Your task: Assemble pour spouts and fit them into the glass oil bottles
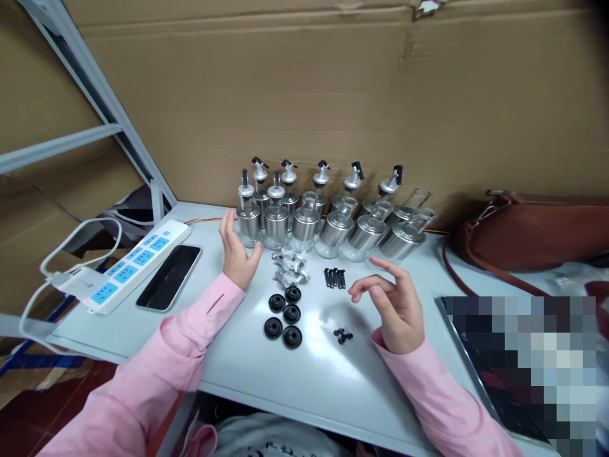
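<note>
My left hand, fingers apart and holding nothing, is beside the leftmost glass bottle with a steel band. Whether it touches that bottle I cannot tell. My right hand hovers over the table, fingers spread. Near it lie several small black flip levers in a row and a cluster of tiny black plugs. Between my hands are a pile of silver pourer spouts and several round black stoppers. Some bottles carry a silver pourer with a black lever; others at the right have bare necks.
A white power strip and a black phone lie at the left. At the right are a brown bag and a dark flat panel, partly blurred out. A cardboard wall rises behind the bottles; a metal frame stands left.
</note>
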The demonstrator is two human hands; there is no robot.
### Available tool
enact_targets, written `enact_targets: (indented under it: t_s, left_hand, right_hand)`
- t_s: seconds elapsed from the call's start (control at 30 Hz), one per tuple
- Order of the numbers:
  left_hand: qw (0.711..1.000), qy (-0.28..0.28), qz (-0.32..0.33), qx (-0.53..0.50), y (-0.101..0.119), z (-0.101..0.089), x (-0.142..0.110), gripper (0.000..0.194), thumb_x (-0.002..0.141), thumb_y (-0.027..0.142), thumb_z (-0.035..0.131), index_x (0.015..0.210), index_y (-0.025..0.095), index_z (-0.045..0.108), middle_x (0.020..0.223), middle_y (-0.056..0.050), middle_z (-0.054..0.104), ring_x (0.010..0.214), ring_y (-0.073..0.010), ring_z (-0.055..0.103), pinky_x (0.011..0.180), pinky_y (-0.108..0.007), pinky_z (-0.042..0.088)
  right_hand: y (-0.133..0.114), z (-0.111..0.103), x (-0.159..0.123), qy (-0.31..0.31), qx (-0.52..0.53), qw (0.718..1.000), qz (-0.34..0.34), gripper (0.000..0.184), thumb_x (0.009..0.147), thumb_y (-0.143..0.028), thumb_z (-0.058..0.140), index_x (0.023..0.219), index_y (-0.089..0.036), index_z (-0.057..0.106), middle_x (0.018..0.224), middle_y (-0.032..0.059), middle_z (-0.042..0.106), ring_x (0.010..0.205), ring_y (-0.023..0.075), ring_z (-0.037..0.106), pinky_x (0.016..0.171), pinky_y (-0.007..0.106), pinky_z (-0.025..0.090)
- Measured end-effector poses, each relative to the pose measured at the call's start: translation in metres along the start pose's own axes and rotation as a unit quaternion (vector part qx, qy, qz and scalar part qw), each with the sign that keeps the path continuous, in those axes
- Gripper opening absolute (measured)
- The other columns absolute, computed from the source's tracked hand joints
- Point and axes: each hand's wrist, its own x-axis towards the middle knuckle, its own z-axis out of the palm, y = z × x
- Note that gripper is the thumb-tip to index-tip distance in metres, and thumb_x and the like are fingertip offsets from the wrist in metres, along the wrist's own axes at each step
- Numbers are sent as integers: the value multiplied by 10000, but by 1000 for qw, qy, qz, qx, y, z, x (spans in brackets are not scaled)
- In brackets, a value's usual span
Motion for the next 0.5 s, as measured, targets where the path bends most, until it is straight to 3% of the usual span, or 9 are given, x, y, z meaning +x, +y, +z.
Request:
enact_targets:
  t_s: [0.03, 0.13, 0.2, 0.27, 0.4, 0.5]
  left_hand:
    - [999, -8, 51, 4, 7, -3, 0, 585, 758, 195, 540, 1284, 186, 284, 1332, -135, 342, 1280, -268, 292, 1053, -470, 272]
    - [974, -163, 157, -18, 28, -7, -3, 147, 817, 145, 434, 928, 196, 517, 1062, -69, 574, 1136, -218, 457, 981, -421, 351]
    - [951, -252, 178, -30, 39, -5, -8, 103, 827, 146, 417, 826, 189, 511, 1042, -63, 606, 1131, -213, 468, 949, -407, 358]
    - [938, -298, 174, -22, 45, 1, -13, 75, 833, 194, 441, 870, 185, 505, 1101, -73, 599, 1172, -224, 443, 951, -416, 331]
    - [931, -333, 148, 17, 48, 12, -18, 256, 810, 198, 464, 1064, 170, 477, 1108, -86, 602, 1161, -228, 460, 970, -436, 266]
    - [927, -350, 134, 34, 46, 14, -18, 228, 810, 174, 454, 1026, 189, 526, 1054, -57, 633, 1127, -221, 481, 962, -437, 243]
  right_hand:
    - [0, 0, 0, 2, -3, 1000, 2, 303, 881, -292, 456, 1169, -212, 411, 677, 5, 625, 563, 148, 572, 585, 340, 479]
    - [-1, 1, -1, 4, -3, 1000, 1, 291, 877, -292, 464, 1153, -207, 430, 671, 4, 623, 562, 144, 570, 582, 334, 479]
    - [-2, 2, -1, 6, -3, 1000, -1, 284, 874, -293, 471, 1142, -206, 442, 669, 1, 624, 558, 140, 568, 582, 328, 477]
    - [-3, 3, -1, 12, -4, 1000, 0, 278, 870, -304, 476, 1129, -204, 454, 663, -1, 625, 549, 138, 565, 579, 326, 473]
    - [-6, 4, 0, 23, -7, 1000, 4, 273, 866, -329, 478, 1105, -199, 464, 650, -4, 622, 535, 140, 563, 576, 330, 471]
    - [-7, 5, -1, 18, -10, 1000, 6, 268, 870, -338, 470, 1098, -197, 465, 648, -1, 621, 531, 140, 561, 577, 334, 472]
